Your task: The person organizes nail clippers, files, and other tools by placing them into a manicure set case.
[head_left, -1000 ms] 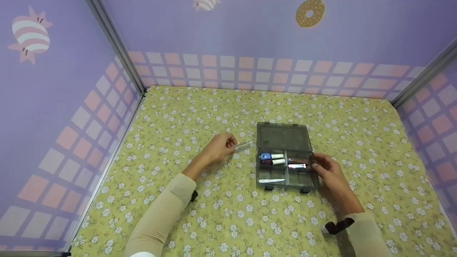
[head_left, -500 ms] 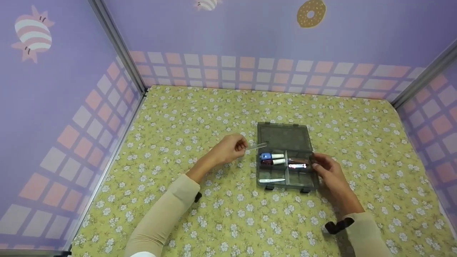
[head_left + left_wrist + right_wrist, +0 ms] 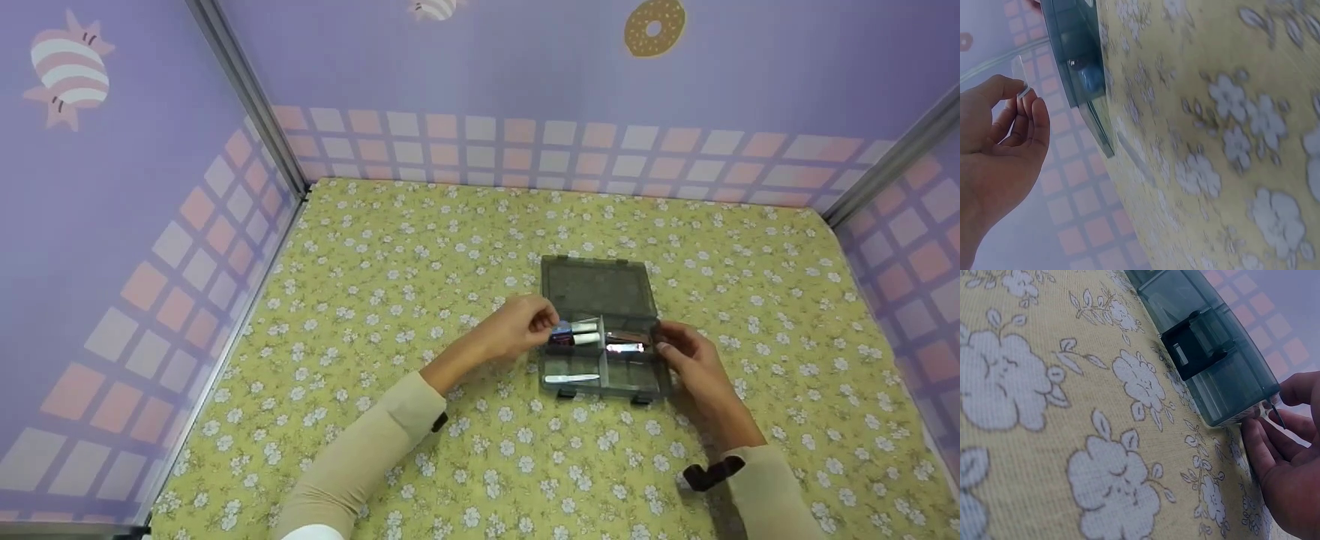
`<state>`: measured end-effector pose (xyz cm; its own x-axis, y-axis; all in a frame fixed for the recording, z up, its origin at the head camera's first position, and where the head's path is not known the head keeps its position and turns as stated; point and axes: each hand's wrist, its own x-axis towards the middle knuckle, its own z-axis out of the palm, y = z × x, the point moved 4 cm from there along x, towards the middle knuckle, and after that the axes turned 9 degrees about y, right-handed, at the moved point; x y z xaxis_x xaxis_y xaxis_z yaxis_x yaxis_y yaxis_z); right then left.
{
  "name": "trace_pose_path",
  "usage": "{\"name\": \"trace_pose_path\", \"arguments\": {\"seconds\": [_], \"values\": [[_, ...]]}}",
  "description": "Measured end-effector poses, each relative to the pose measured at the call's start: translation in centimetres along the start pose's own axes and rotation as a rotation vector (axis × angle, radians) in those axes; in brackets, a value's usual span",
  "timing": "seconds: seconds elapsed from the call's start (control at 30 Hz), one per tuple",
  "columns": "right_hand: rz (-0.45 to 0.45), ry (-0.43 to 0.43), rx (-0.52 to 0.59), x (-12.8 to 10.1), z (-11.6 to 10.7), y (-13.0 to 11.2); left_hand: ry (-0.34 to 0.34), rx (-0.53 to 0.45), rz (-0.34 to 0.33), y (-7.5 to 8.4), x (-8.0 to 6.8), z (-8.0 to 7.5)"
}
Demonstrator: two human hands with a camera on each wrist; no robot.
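Hands are both at the little smoky organizer box, which sits open on the flowered cloth with its lid laid back on the far side. Left hand is at the box's left edge, pinching a thin clear plastic strip between thumb and fingertips; you only really see it from the left wrist, sticking up past the fingers. Right beside that pinch, just to its right, is the far-left compartment with the blue-capped tube and a dark one, both lying left-to-right. So the left hand is the nearer one to that slot. Right hand has curled fingers gripping the box's right wall, holding it steady. A white stick lies in the near-left compartment.
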<state>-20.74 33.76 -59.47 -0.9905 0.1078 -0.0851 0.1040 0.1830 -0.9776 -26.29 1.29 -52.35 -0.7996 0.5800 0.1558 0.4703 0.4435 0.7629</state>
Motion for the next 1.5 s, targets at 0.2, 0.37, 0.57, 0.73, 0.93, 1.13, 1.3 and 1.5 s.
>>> {"name": "trace_pose_path", "arguments": {"seconds": [0.2, 0.37, 0.57, 0.73, 0.93, 1.13, 1.3, 1.5], "values": [[0.007, 0.009, -0.008, 0.1, 0.1, 0.0, 0.011, 0.037, 0.032, 1.3, 0.7, 1.7], [0.017, 0.002, 0.007, 0.1, 0.1, -0.1, 0.001, 0.056, 0.06, 2.5, 1.2, 3.1], [0.046, 0.008, 0.031, 0.0, 0.0, 0.1, -0.037, 0.087, 0.095, 3.8, 1.9, 5.0], [0.049, 0.014, 0.019, 0.0, 0.0, 0.1, -0.078, 0.084, 0.092, 4.6, 2.4, 6.6], [0.012, 0.019, 0.0, 0.0, 0.1, 0.0, -0.117, 0.126, 0.111, 5.3, 2.8, 8.3], [0.0, 0.012, -0.004, 0.1, 0.1, 0.0, -0.14, 0.171, 0.111, 5.5, 2.9, 9.5], [-0.002, 0.009, -0.003, 0.2, 0.1, 0.2, -0.135, 0.176, 0.106, 5.3, 3.1, 9.8], [-0.007, 0.003, 0.007, 0.2, 0.2, 0.2, -0.123, 0.156, 0.093, 5.1, 3.1, 9.9]]}}
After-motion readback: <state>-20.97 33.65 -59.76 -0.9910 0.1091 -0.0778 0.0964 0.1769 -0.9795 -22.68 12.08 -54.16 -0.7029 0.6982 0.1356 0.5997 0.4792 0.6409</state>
